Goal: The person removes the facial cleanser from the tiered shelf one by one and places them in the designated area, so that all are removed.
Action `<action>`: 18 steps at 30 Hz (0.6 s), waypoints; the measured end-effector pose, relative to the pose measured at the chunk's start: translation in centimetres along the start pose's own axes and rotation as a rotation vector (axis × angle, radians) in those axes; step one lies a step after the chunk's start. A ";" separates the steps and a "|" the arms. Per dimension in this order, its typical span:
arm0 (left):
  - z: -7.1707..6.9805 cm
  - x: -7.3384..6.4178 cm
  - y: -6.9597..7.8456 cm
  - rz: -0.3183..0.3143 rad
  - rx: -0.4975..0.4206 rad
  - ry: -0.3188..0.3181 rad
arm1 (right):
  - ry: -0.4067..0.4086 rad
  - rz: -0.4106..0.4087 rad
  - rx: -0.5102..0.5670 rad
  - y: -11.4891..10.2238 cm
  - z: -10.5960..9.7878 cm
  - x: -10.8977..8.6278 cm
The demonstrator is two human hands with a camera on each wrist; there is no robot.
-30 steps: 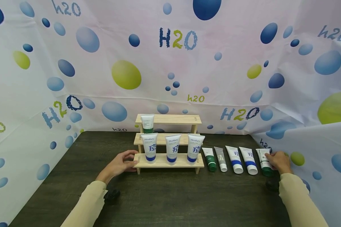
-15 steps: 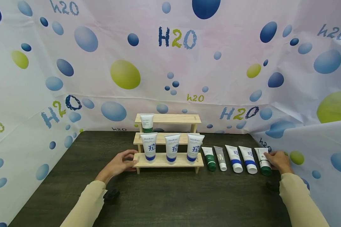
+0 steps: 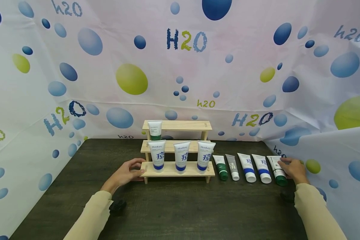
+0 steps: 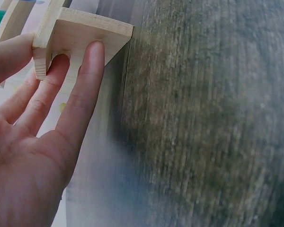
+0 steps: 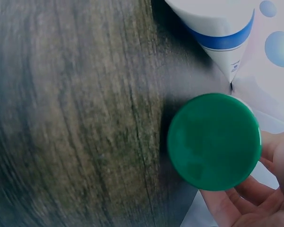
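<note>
A light wooden three-step stand (image 3: 180, 169) stands mid-table. My left hand (image 3: 129, 171) holds the left end of its lowest step, thumb over the board and fingertips (image 4: 92, 52) against its underside in the left wrist view. At the far right of a row of lying tubes, my right hand (image 3: 294, 170) grips a white squeeze tube with a green cap (image 3: 281, 180) by its right side. In the right wrist view, the green cap (image 5: 214, 142) faces the camera and hides most of the tube. My thumb (image 5: 274, 146) and fingers show beside and below it.
Three white-and-blue tubes (image 3: 181, 156) stand upright on the lowest step. A green-and-white tube (image 3: 155, 129) stands on the middle step at left. Left of my right hand lie a green-capped tube (image 3: 221, 168), a grey tube (image 3: 232, 166) and two white-and-blue tubes (image 3: 247, 166). Printed sheet walls (image 3: 180, 66) enclose the table.
The top of the far-right tube has swung to the left, so it lies slanted like its neighbours. My right fingers have shifted slightly with it. My left hand has stayed on the stand.
</note>
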State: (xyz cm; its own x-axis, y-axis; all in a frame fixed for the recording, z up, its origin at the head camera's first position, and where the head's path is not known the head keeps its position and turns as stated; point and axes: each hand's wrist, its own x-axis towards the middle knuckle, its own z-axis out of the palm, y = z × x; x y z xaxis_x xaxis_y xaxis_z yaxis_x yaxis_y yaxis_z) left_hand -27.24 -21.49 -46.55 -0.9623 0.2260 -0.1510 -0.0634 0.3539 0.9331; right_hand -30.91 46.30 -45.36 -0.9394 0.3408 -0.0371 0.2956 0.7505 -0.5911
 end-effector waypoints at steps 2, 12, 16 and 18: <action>0.0 0.0 0.0 0.000 0.001 0.001 | -0.002 0.003 0.009 -0.1 0.0 0.0; 0.1 0.0 0.0 0.004 -0.013 0.001 | 0.008 -0.007 0.046 -0.1 0.5 0.2; 0.1 0.0 0.0 0.007 -0.015 0.003 | 0.020 -0.006 0.045 -0.1 0.4 0.1; 0.0 0.0 -0.1 0.006 -0.012 0.004 | 0.014 0.006 0.045 -0.1 0.3 0.0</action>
State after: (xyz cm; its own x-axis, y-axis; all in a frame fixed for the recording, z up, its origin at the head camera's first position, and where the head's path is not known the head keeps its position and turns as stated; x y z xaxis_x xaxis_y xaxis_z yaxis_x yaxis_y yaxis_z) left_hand -27.24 -21.47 -46.62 -0.9637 0.2247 -0.1439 -0.0604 0.3414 0.9380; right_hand -30.99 46.02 -45.58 -0.9351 0.3532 -0.0300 0.2928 0.7220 -0.6268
